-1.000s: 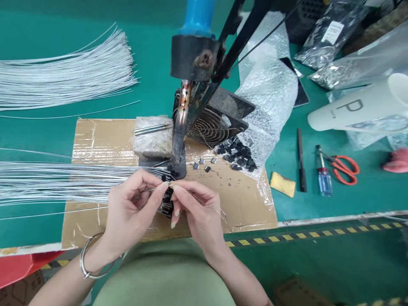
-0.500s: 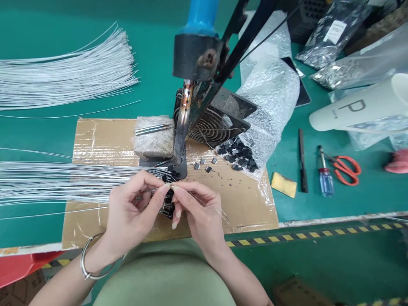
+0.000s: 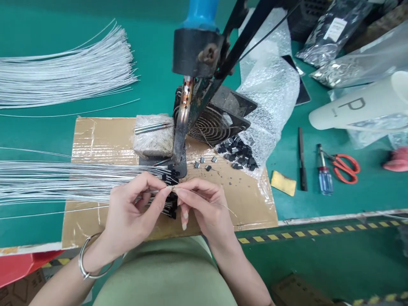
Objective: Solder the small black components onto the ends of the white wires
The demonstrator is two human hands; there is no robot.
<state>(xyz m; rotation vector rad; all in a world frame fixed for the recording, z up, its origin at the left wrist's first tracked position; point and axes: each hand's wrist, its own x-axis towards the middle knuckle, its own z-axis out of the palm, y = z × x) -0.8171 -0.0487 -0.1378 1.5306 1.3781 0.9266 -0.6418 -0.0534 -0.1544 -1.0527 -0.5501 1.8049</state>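
My left hand (image 3: 135, 210) and my right hand (image 3: 207, 206) meet tip to tip at the middle of the cardboard, thumb and forefinger of each pinched together. Between them they hold a thin wire (image 3: 231, 209), whose fine end sticks out past the right hand; the pinched part is mostly covered by fingertips. Under and left of my left hand lies a bundle of grey-white wires (image 3: 63, 180). Small black end pieces (image 3: 172, 212) sit at the bundle's right end, partly hidden by the hands. Just above stands the metal nozzle (image 3: 182, 121) of a blue-topped heating tool.
A wrapped block (image 3: 154, 146) and a fan (image 3: 207, 125) stand behind the hands. Black parts (image 3: 240, 155) are heaped on bubble wrap (image 3: 266, 97). Rightward lie a yellow sponge (image 3: 283, 183), a screwdriver (image 3: 325, 180) and orange-handled cutters (image 3: 347, 169). More wires (image 3: 70, 74) lie back left.
My right hand has shifted slightly right, and the wire end beyond it now reaches further right. My left hand stays almost in place, still pinching.
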